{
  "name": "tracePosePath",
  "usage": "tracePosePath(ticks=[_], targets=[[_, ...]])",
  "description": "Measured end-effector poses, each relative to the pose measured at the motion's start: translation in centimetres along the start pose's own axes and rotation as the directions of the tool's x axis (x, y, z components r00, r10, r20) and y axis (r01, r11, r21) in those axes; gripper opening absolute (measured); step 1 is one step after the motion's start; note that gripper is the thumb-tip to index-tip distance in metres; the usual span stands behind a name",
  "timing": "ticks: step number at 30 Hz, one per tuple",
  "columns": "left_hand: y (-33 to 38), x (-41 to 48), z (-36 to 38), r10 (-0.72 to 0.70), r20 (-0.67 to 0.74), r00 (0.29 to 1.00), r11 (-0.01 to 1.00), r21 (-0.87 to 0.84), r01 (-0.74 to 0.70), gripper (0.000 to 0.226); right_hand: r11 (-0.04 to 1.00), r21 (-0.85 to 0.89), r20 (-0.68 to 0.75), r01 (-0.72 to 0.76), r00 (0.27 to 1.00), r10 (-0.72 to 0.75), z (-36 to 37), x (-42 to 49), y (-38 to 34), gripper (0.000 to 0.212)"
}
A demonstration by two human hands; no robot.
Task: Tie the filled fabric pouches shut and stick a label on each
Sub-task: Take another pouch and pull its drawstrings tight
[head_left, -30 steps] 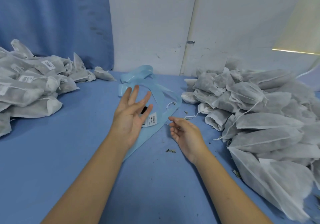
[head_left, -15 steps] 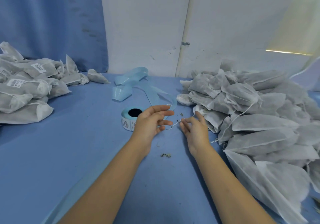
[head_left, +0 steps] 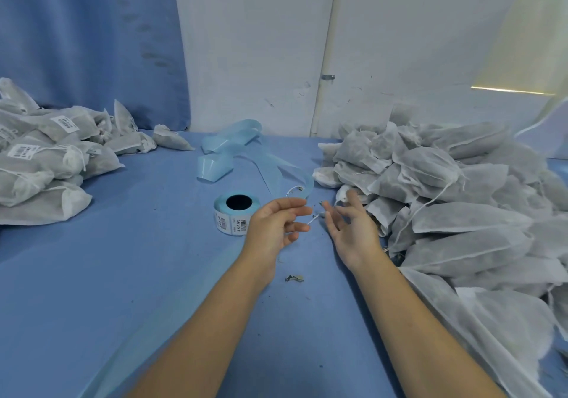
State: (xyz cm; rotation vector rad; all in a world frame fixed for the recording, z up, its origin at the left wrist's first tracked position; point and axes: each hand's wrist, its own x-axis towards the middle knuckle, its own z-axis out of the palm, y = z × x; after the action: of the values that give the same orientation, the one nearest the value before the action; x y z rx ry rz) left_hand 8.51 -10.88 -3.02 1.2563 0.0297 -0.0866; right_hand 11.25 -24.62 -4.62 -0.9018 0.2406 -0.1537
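Note:
My left hand and my right hand hover over the middle of the blue table, fingers loosely spread. A short thin white string runs between their fingertips. Neither hand grips a pouch. My right fingers reach toward the white tip of a small pouch at the near edge of the unlabelled pouch pile on the right. A roll of barcode labels stands just left of my left hand. Labelled, tied pouches are heaped at the left.
A loose light-blue backing strip curls across the table behind the label roll. Small scraps of debris lie between my forearms. A white wall and a blue curtain close off the back.
My left hand has come down from its raised, spread position and uncovered the label roll. Both hands have met over the string, and my right fingers have now spread toward the pile.

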Motion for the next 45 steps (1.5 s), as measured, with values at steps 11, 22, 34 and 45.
tracePosePath(ticks=[11,22,34,45], targets=[[-0.9,-0.5,-0.8,0.054,-0.085,0.995,0.998,0.011,-0.054,0.017,0.853,-0.49,0.214,0.178,0.973,-0.079,2.4,-5.1,2.1,0.046],[-1.9,-1.0,-1.6,0.066,-0.157,0.985,0.99,0.134,-0.045,0.019,0.783,-0.546,0.224,0.297,0.953,-0.205,1.5,-5.5,4.4,0.026],[-2.8,-1.1,-1.7,0.155,-0.119,0.981,0.962,0.244,-0.122,0.016,0.411,-0.859,0.182,0.305,0.932,-0.313,0.2,-4.4,3.7,0.039],[-2.9,-0.9,-2.1,0.171,-0.138,0.976,0.981,0.12,-0.155,0.016,0.502,-0.809,0.181,0.305,0.942,-0.281,0.7,-5.3,3.8,0.033]])
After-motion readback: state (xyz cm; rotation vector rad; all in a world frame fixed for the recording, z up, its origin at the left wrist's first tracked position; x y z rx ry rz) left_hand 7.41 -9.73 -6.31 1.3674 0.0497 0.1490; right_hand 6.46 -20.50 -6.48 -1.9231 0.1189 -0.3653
